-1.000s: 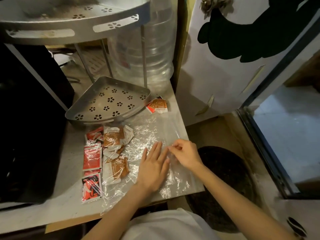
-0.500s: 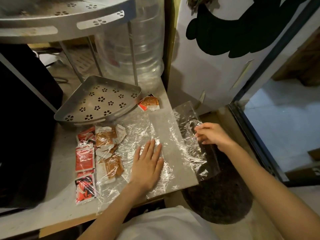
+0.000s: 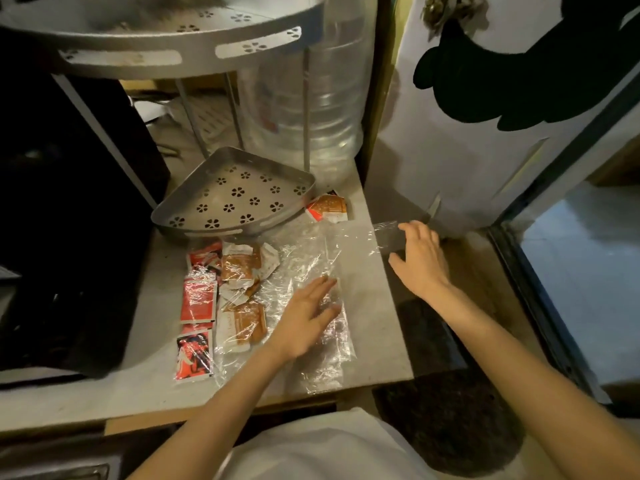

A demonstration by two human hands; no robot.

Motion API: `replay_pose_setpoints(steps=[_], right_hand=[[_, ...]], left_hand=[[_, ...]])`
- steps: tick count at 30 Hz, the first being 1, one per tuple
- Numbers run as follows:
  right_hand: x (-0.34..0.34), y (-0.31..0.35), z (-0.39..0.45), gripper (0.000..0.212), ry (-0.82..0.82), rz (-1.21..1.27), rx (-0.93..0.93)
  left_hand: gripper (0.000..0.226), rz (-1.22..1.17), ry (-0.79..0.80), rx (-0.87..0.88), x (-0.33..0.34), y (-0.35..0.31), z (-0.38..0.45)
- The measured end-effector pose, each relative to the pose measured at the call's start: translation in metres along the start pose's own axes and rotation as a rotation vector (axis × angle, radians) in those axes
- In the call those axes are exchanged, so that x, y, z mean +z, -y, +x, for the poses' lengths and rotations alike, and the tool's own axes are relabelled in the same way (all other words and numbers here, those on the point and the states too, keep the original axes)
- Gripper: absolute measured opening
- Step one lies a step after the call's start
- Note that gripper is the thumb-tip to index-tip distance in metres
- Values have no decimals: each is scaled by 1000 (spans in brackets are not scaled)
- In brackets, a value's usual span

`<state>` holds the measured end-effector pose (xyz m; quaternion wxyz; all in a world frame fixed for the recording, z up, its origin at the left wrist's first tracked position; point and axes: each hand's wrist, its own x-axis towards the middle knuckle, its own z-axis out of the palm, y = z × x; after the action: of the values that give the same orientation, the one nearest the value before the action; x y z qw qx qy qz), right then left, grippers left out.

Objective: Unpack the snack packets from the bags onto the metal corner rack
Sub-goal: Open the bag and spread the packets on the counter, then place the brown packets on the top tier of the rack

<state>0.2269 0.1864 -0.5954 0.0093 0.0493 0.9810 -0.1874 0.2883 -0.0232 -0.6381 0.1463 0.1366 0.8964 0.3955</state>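
Observation:
Several red and brown snack packets [image 3: 221, 292] lie on the grey counter, partly under a clear plastic bag [image 3: 304, 265]. One brown packet [image 3: 327, 208] lies apart beside the lower shelf [image 3: 235, 199] of the metal corner rack; that shelf has nothing on it. My left hand [image 3: 308, 315] lies flat on the bag with fingers spread. My right hand [image 3: 420, 258] is at the counter's right edge, fingers on the bag's far end [image 3: 388, 233]; whether it grips the plastic is unclear.
The rack's upper shelf [image 3: 166, 39] juts out overhead. A large clear water bottle [image 3: 308, 98] stands behind the rack. A black appliance [image 3: 69, 202] fills the left. A white door [image 3: 485, 133] and a dark round floor mat [image 3: 450, 410] are on the right.
My right hand went from beside my left hand out to the right, drawing the bag open past the counter edge, then up towards the door. My left hand kept pressing the bag.

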Motion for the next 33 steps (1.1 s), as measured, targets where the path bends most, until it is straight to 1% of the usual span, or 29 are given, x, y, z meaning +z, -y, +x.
replay_pose_setpoints(steps=[2, 4, 7, 9, 10, 13, 16, 19, 23, 27, 33], right_hand=[[1, 25, 5, 51, 47, 31, -112], [4, 52, 8, 48, 129, 63, -219], [14, 88, 9, 50, 264, 154, -354], [24, 110, 11, 53, 318, 172, -436], [29, 120, 12, 54, 345, 173, -473], [47, 149, 16, 64, 446, 151, -567], [61, 167, 19, 81, 524, 95, -577], [70, 174, 20, 88, 514, 63, -571], [78, 177, 21, 91, 489, 40, -541], [81, 175, 21, 95, 468, 42, -503], [79, 170, 24, 91, 439, -98, -488]], left_hand=[[47, -29, -145, 16, -13, -4, -8], [38, -4, -272, -24, -26, 0, -18], [34, 57, -473, -157, -37, 12, -38], [35, 163, -608, -256, -40, 20, -55], [38, 216, -640, -305, -38, 26, -62], [54, 287, -651, -443, -35, 41, -81], [66, 320, -657, -526, -33, 45, -91], [74, 316, -613, -596, -31, 41, -91], [71, 313, -571, -624, -32, 39, -87], [61, 354, -532, -634, -36, 39, -83], [53, 366, -464, -621, -42, 37, -73]])
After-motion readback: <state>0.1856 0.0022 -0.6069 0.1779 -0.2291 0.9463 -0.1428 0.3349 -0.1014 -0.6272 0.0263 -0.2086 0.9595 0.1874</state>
